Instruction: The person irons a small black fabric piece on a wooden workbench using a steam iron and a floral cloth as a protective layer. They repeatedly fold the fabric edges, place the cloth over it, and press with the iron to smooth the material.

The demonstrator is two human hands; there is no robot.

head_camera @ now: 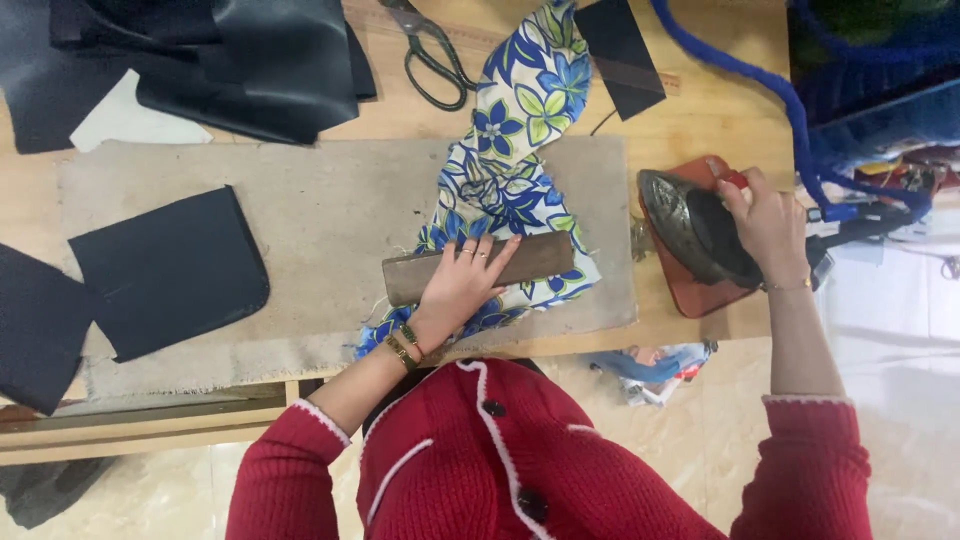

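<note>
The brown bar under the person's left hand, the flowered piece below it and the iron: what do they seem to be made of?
The brown bar looks like wood: matte, stiff, straight-edged. The flowered piece seems woven cloth, since it folds softly and frays at the edge. The iron under the right hand looks like dull grey metal, worn and tarnished, with a dark handle, perhaps plastic. The left hand presses the bar flat.

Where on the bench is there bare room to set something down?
The grey pressing mat is bare between the black rounded piece and the floral fabric. A strip of wooden table above the iron is open. It is crowded where the left hand presses the wooden block, and where the right hand holds the iron.
</note>
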